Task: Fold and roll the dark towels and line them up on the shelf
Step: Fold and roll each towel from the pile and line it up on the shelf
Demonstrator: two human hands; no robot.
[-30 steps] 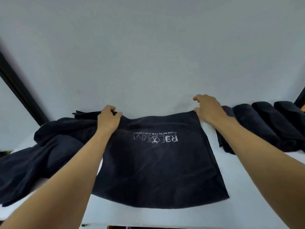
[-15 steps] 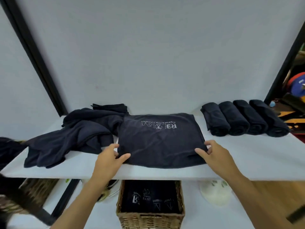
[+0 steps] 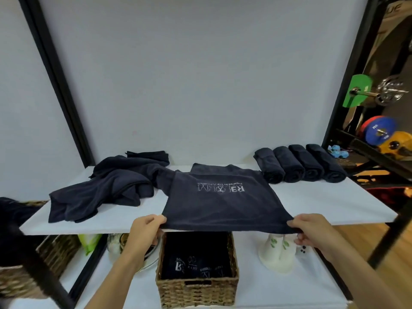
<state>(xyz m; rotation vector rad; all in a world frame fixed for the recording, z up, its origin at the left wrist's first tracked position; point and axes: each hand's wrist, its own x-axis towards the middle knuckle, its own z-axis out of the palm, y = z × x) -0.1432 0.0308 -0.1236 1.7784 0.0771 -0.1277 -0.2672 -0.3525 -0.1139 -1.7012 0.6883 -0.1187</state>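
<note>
Your left hand pinches the near left corner of the spread towel; your right hand pinches the near right corner, both at the front edge of the white shelf. The towel lies mid-shelf, printed logo up. Four rolled towels sit side by side at the right rear, touching. A loose heap of dark towels lies left. Below stands a wicker basket.

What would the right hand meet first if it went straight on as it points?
Likely the flat towel whose corner the right hand pinches; it would pass left of the rolled towels, though depth is unclear.
</note>
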